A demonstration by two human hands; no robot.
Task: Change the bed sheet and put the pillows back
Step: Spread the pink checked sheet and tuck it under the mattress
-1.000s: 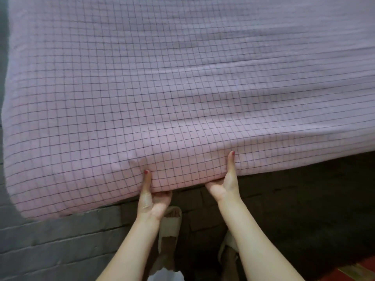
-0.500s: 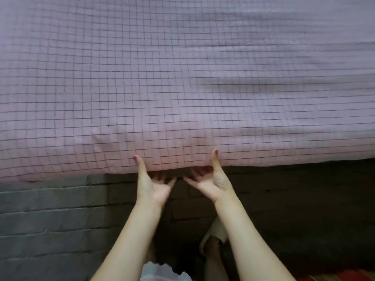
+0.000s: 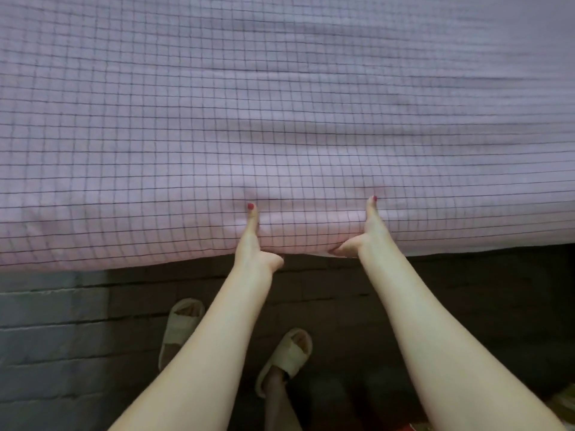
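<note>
A pink bed sheet (image 3: 280, 104) with a thin dark grid covers the mattress and fills the upper half of the head view. Its near side hangs over the bed's edge just in front of me. My left hand (image 3: 253, 250) grips that lower edge, with the thumb pointing up on the cloth and the fingers hidden underneath. A little to the right, my right hand (image 3: 364, 237) holds the same edge in the same way. No pillows are in view.
Grey floor tiles (image 3: 53, 321) run along the bed's side and are darker to the right. My feet stand close to the bed in beige slippers (image 3: 182, 328) (image 3: 287, 356). A coloured object shows at the bottom right corner (image 3: 563, 402).
Half a second ago both hands were spread open below the edge. Now they have moved apart, and their fingers are tucked under the sheet's edge again, thumbs up.
</note>
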